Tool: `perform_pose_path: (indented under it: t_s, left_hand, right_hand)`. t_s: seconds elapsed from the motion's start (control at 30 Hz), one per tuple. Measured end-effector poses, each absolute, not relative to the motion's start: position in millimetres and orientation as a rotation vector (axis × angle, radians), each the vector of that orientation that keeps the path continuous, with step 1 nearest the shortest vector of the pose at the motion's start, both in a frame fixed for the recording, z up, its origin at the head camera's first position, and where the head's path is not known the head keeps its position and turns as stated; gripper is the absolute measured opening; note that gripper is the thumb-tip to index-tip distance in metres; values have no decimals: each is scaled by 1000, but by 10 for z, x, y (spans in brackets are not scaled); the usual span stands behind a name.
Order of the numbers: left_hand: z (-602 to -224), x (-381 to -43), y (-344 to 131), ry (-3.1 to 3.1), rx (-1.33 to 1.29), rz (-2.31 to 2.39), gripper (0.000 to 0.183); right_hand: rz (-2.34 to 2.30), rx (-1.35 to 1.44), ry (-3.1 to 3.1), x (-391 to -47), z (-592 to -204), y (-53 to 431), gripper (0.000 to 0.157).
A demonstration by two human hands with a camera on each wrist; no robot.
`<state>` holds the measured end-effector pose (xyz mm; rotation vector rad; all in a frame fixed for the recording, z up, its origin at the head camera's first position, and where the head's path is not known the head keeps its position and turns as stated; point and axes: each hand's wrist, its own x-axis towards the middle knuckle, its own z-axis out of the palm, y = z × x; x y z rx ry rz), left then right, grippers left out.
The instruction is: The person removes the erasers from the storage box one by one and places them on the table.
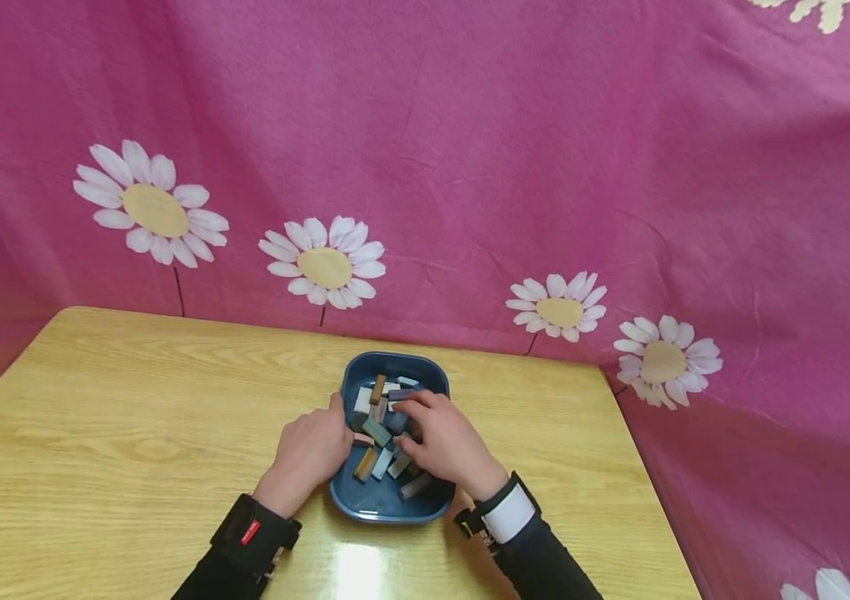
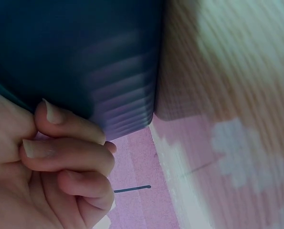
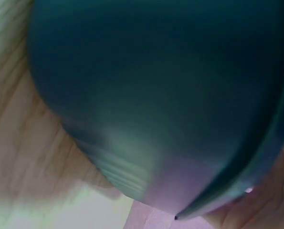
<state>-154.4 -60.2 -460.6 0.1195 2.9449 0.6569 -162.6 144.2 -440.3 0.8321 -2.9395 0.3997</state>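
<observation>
A dark blue tub (image 1: 370, 504) with rounded corners stands on the table, holding several small block-shaped sticks in muted colours. My left hand (image 1: 311, 450) grips the tub's left rim, its thumb reaching over the edge beside a pinkish stick (image 1: 362, 439). Curled fingers (image 2: 70, 152) of that hand lie against the tub's outer wall in the left wrist view. Over the right side of the tub, my right hand (image 1: 446, 442) reaches in with thumb and forefinger apart. Its forefinger touches a purple-grey stick (image 1: 399, 394). The right wrist view shows mostly the tub's outside wall (image 3: 146, 95).
Ochre (image 1: 366, 465), grey-green (image 1: 377, 432) and pale blue (image 1: 382, 464) sticks lie loosely across the tub's bottom. The light wooden table (image 1: 132, 433) ends at the back against a pink cloth (image 1: 432, 167) printed with white daisies.
</observation>
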Motion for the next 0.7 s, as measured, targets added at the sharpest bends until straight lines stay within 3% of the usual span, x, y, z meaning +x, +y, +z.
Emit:
perform_pose_path:
  t_s: [0.47,0.7]
  left_hand:
    - [-4612,-1567,-602,2915,105,682,59]
    - [-4611,-1566,-610,2915,106,682,61]
  right_hand:
    - [111,861,-3128,-1834,-4415,1280,43]
    - [16,920,-3075,-1902,-4462,1255,22]
